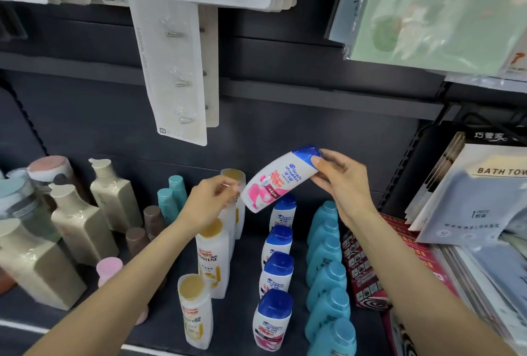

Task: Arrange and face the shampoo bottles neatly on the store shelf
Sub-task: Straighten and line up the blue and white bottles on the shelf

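We see four rows running front to back on the shelf [242,264]: Pantene bottles [212,258] left, Head & Shoulders bottles [275,278] middle, capped bottles [328,273] right, pump bottles [82,224] far left. Bath towel packs [467,198] stand rightmost.

A dark shelf [242,275] spans the lower frame. Blue-capped bottles [278,273] stand centre, gold-capped bottles [211,258] left, teal bottles [328,275] right.

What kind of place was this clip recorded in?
Most likely a shop's toiletries aisle: shampoo bottles stand in rows by brand on a dark shelf, packaged hooks hang above, and bath towel packs sit alongside.
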